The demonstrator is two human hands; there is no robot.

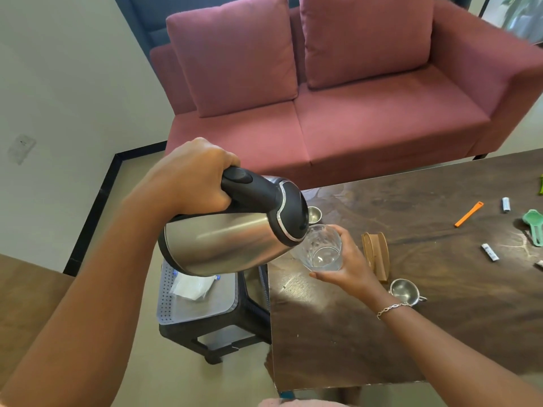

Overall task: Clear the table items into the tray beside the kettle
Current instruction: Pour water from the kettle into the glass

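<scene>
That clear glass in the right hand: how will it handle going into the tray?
The glass looks thin-walled, so probably fragile. Its smooth sides may be slippery if wet from the kettle. Water inside could spill if tipped.

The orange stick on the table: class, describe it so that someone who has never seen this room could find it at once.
Start at the dark wooden table in front of the pink sofa and look toward its far right side. There the orange stick lies flat and slantwise, left of a small white packet and a green scoop. It is the only orange thing there, long and thin.
</scene>
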